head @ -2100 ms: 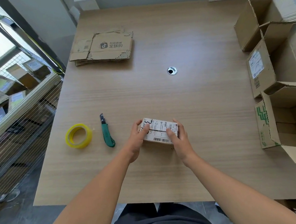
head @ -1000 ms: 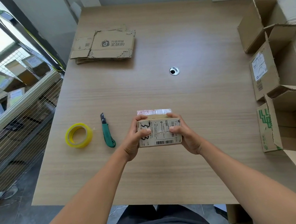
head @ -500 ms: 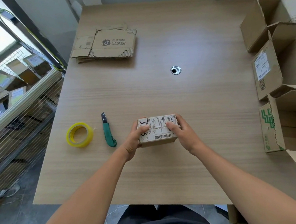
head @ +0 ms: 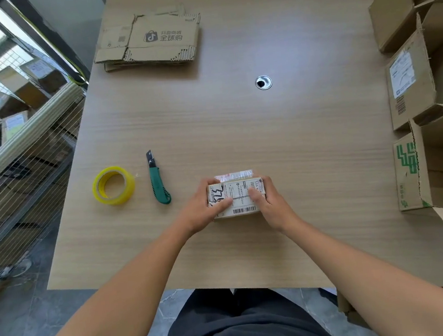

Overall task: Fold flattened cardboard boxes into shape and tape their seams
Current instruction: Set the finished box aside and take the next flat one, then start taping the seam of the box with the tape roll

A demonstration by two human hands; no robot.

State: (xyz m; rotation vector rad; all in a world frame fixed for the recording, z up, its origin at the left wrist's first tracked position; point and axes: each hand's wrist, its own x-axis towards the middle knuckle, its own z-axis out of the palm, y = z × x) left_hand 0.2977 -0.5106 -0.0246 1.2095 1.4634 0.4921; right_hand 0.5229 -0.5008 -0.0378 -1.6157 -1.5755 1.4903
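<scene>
- Folded already: the small white-labelled cardboard box (head: 239, 190) is gripped by the left hand (head: 204, 206) and the right hand (head: 272, 203).
- It seems not yet taped; the yellow tape roll (head: 113, 185) lies at 9 o'clock.

A small box (head: 241, 196) is held at the near middle of the table (head: 308, 145), gripped at its left end by the left hand (head: 204, 206) and at its right end by the right hand (head: 272, 203). A utility knife (head: 157, 181) is laid to its left, and a tape roll (head: 113, 185) lies left of the knife. A stack of flattened boxes (head: 152, 39) is placed at the far left. A grommet (head: 263, 82) is set toward the far side, right of the stack. Open boxes (head: 425, 91) are lined along the right edge. A wire cage (head: 17, 162) is stood left of the table.
</scene>
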